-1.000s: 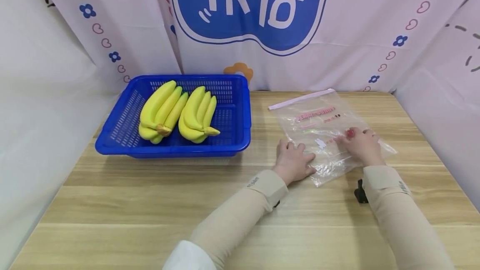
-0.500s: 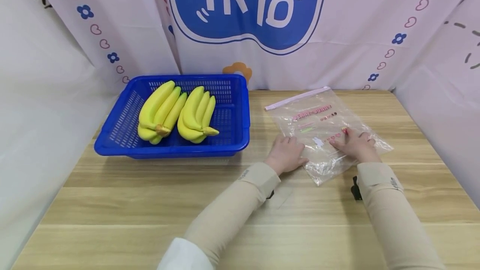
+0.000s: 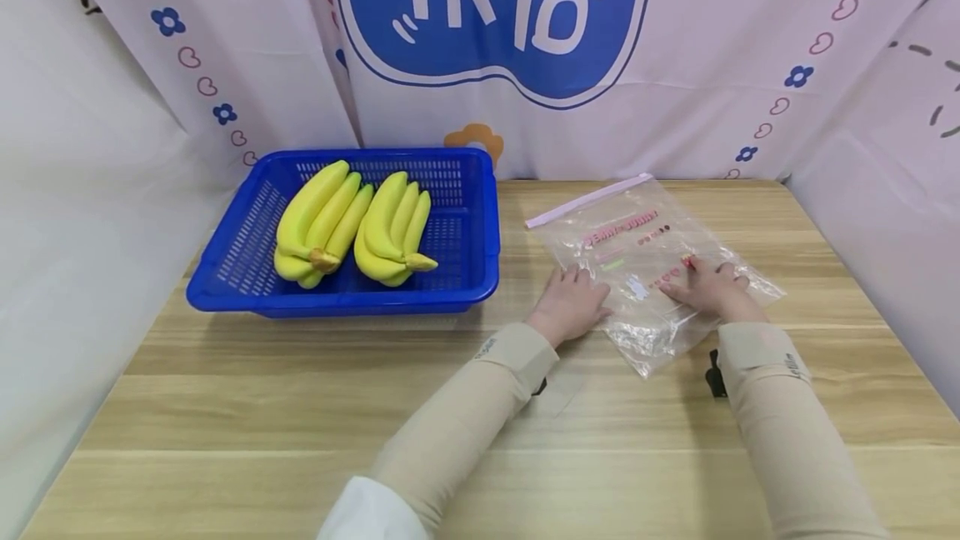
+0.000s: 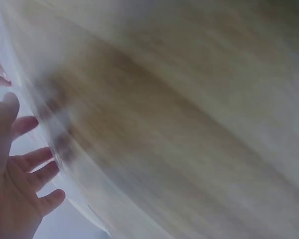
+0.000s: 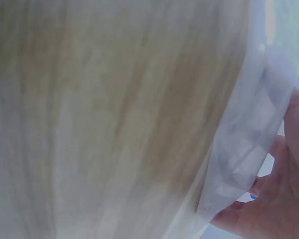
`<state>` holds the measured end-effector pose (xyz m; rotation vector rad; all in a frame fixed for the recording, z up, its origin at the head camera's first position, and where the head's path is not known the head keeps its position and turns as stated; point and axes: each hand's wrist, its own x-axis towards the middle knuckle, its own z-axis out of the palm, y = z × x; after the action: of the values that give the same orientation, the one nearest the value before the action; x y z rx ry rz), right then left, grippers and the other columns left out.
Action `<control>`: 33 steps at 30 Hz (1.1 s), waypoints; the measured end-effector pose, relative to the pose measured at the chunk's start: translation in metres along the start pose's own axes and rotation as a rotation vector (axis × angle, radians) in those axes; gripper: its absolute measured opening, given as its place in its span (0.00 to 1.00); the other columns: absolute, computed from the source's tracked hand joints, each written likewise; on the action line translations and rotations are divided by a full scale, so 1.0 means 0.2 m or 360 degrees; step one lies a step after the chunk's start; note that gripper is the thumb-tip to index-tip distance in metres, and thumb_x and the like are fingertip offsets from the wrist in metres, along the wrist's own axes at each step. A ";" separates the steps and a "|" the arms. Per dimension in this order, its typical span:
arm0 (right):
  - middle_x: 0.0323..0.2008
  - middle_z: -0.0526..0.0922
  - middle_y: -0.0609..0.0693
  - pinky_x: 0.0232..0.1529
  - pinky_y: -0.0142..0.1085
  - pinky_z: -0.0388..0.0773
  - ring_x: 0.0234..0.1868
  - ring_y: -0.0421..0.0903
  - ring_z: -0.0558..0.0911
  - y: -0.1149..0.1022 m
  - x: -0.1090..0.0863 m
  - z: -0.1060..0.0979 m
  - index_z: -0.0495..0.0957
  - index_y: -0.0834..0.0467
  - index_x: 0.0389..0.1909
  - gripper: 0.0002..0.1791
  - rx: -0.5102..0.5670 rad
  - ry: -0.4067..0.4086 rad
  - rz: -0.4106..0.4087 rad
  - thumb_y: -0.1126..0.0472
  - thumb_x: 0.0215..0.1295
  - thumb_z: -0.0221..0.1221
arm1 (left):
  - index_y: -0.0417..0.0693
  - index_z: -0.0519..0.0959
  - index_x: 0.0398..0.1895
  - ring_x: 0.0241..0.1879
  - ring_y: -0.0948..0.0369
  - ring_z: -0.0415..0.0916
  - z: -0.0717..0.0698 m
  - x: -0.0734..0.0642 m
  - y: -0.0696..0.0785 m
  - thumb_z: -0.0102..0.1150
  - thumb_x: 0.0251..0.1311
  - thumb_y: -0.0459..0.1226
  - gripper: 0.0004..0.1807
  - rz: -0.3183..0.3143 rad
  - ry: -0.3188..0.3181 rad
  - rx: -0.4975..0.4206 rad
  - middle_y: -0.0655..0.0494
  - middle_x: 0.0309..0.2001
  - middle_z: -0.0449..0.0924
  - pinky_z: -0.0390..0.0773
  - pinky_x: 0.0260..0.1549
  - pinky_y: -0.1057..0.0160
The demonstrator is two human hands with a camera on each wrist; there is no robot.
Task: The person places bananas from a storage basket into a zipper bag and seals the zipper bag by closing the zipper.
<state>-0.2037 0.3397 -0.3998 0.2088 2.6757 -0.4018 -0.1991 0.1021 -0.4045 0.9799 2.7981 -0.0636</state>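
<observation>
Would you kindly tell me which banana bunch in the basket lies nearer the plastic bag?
It is the bunch on the right; the bunch on the left lies beyond it, farther from the plastic bag.

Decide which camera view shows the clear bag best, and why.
The head view: it shows the bag nearly whole, pale strip and print included. The right wrist view shows only a creased portion; the left wrist view, at most an indistinct edge.

Beige sleeves [image 3: 457, 423] bear dark-lettered cuffs [image 3: 763, 344], with black fittings [image 3: 716, 378] showing just beneath.
</observation>
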 end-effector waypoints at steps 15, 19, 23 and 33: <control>0.64 0.43 0.85 0.63 0.73 0.42 0.66 0.81 0.43 0.05 0.00 -0.01 0.42 0.72 0.71 0.49 -0.0070 -0.0049 -0.0188 0.39 0.66 0.50 | 0.51 0.72 0.60 0.59 0.58 0.71 0.01 0.02 -0.02 0.42 0.67 0.59 0.29 0.0054 0.0072 0.0177 0.52 0.59 0.72 0.72 0.60 0.60; 0.64 0.41 0.86 0.62 0.73 0.42 0.65 0.83 0.42 0.05 -0.01 -0.02 0.42 0.71 0.71 0.49 -0.0054 -0.0069 -0.0175 0.39 0.66 0.50 | 0.55 0.70 0.63 0.66 0.54 0.64 0.01 0.02 -0.03 0.46 0.62 0.63 0.33 -0.0023 0.0083 0.0179 0.48 0.66 0.66 0.65 0.66 0.56; 0.64 0.41 0.86 0.61 0.74 0.45 0.62 0.86 0.44 0.04 -0.02 -0.02 0.42 0.69 0.71 0.49 -0.0049 -0.0076 -0.0170 0.39 0.66 0.51 | 0.56 0.66 0.67 0.71 0.51 0.57 0.00 0.02 -0.05 0.47 0.57 0.68 0.40 -0.0076 0.0080 0.0227 0.46 0.70 0.60 0.60 0.69 0.53; 0.64 0.44 0.84 0.60 0.74 0.51 0.61 0.86 0.48 0.05 -0.03 -0.03 0.44 0.67 0.71 0.49 -0.0044 -0.0059 -0.0197 0.40 0.64 0.55 | 0.59 0.53 0.74 0.77 0.50 0.41 0.00 0.02 -0.10 0.46 0.52 0.73 0.50 -0.0053 -0.0082 0.0063 0.47 0.77 0.42 0.50 0.73 0.48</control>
<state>-0.1992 0.3503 -0.3950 0.0275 2.6640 -0.4025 -0.2134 0.0891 -0.4050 0.9269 2.7764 -0.1474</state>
